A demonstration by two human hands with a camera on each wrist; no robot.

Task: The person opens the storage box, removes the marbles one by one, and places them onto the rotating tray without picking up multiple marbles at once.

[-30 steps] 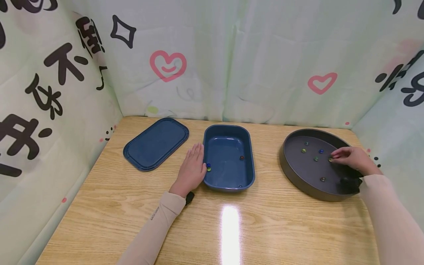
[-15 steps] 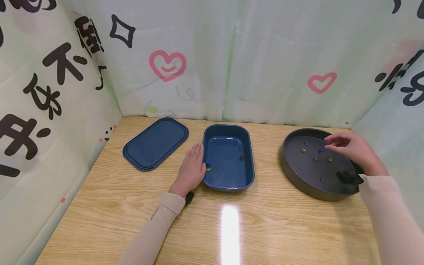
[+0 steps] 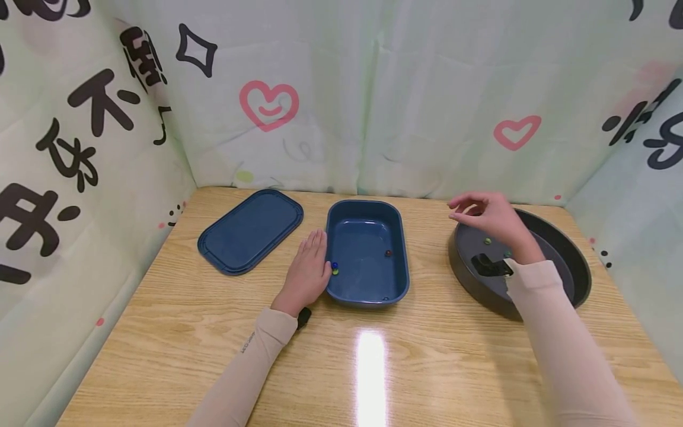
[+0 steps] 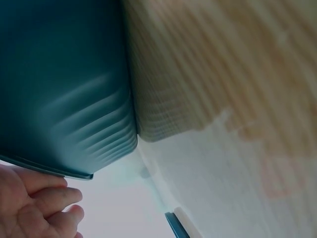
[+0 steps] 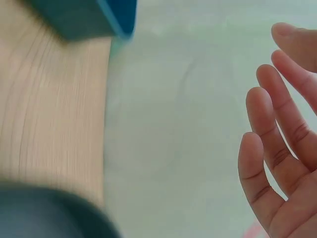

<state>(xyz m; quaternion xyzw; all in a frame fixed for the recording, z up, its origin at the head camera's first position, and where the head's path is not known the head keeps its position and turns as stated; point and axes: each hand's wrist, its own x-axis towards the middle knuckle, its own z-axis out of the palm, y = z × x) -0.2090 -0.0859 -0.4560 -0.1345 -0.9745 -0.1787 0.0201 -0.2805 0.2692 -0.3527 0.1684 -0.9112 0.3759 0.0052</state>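
In the head view, my left hand (image 3: 306,276) lies with straight fingers along the left side of a blue rectangular plastic box (image 3: 368,290). The left wrist view shows its fingers by the box's rim. A blue marble (image 3: 335,265) and a yellow-green marble (image 3: 335,272) sit at the box's left wall, a reddish-brown marble (image 3: 388,253) farther right. My right hand (image 3: 493,219) is raised over the left rim of a dark round pan (image 3: 578,261). Its thumb and fingers are bent and stand apart, with nothing seen between them. A yellow-green marble (image 3: 488,241) shows in the pan.
A flat blue lid (image 3: 251,231) lies left of the box on the wooden table (image 3: 427,367). A printed cloth (image 3: 341,118) hangs behind the table and at its sides. My right forearm covers part of the pan.
My right hand has lifted from among the marbles in the pan and moved left to the pan's near-box rim. My left hand stays at the box.
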